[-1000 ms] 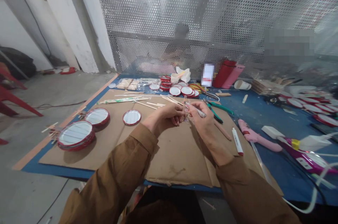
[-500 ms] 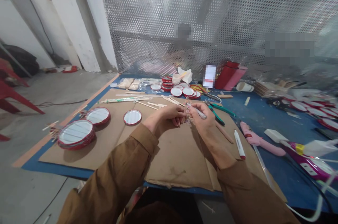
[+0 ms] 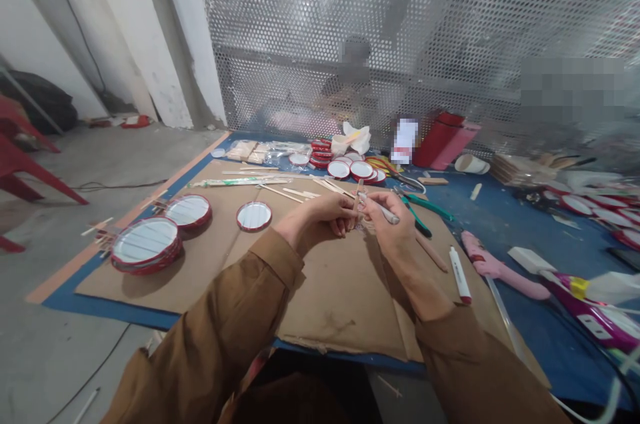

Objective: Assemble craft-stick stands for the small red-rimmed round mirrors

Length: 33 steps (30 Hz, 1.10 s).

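Observation:
My left hand (image 3: 320, 217) and my right hand (image 3: 387, 224) meet over a sheet of brown cardboard (image 3: 330, 277) on the blue table. The left fingers pinch a thin wooden stick (image 3: 356, 196) held nearly upright. The right hand grips a slim white tool (image 3: 384, 211), like a pen or small knife, with its tip against the stick. Both arms wear brown sleeves. A small red-rimmed round mirror (image 3: 254, 216) lies on the cardboard just left of my hands.
Larger red-rimmed mirrors (image 3: 145, 245) lie at the left. More small mirrors (image 3: 350, 169), loose sticks (image 3: 260, 181), green-handled pliers (image 3: 417, 211), a white marker (image 3: 460, 275) and a pink glue gun (image 3: 500, 267) lie around. A perforated metal screen (image 3: 400, 44) stands behind; a person sits beyond it.
My hands stay together on the stick with hardly any movement; the camera has shifted slightly, so the scene sits a little further right.

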{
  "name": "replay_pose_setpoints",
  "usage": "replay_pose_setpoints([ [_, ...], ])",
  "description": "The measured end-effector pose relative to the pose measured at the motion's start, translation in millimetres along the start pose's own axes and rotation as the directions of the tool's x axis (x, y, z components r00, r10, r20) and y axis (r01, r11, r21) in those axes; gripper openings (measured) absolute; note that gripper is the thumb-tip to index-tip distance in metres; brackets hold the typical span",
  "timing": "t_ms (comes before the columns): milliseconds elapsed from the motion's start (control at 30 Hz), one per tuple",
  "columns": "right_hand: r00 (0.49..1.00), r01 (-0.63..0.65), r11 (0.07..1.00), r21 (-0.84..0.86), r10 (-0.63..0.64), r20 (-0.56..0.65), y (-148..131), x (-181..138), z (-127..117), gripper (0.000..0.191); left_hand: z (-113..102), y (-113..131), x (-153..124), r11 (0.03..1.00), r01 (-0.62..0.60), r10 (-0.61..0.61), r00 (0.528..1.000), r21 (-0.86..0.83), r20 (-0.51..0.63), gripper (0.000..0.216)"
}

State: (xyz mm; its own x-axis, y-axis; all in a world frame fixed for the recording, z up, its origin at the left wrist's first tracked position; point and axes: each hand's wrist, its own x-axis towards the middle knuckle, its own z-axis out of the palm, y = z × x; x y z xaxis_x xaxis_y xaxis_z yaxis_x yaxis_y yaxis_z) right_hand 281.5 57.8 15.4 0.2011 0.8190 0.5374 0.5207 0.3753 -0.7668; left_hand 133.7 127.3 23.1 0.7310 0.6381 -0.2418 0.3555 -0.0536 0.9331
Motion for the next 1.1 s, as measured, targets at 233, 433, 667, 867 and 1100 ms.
replay_pose_setpoints([
  [233, 1.000, -0.018, 1.000, 0.007, 0.018, 0.013, -0.1, -1.3, -0.3, 0.025, -1.5, -4.0, 3.4, 1.000, -0.013, 0.013, 1.000, 0.008, 0.019, 0.020],
  [433, 1.000, 0.019, 1.000, -0.002, -0.019, -0.017, -4.0, -1.0, -0.3, 0.020, -2.4, -5.9, 6.2, 1.000, -0.004, 0.005, 1.000, -0.013, 0.026, 0.018],
  [667, 0.999, 0.022, 1.000, 0.002, -0.022, -0.034, -1.1, -0.5, -0.5, 0.020, -1.5, -3.7, 4.3, 1.000, 0.009, -0.009, 1.000, -0.023, 0.018, 0.021],
  [867, 0.999, 0.008, 1.000, -0.019, -0.009, -0.044, -3.7, 0.1, 0.3, 0.018, -0.3, 0.3, 1.5, 1.000, 0.009, -0.009, 1.000, 0.001, 0.005, 0.024],
  [1100, 1.000, 0.023, 1.000, -0.005, -0.023, -0.007, -6.6, -0.8, -0.3, 0.019, -1.6, -0.9, -0.9, 1.000, -0.001, 0.001, 1.000, -0.018, 0.011, 0.023],
])
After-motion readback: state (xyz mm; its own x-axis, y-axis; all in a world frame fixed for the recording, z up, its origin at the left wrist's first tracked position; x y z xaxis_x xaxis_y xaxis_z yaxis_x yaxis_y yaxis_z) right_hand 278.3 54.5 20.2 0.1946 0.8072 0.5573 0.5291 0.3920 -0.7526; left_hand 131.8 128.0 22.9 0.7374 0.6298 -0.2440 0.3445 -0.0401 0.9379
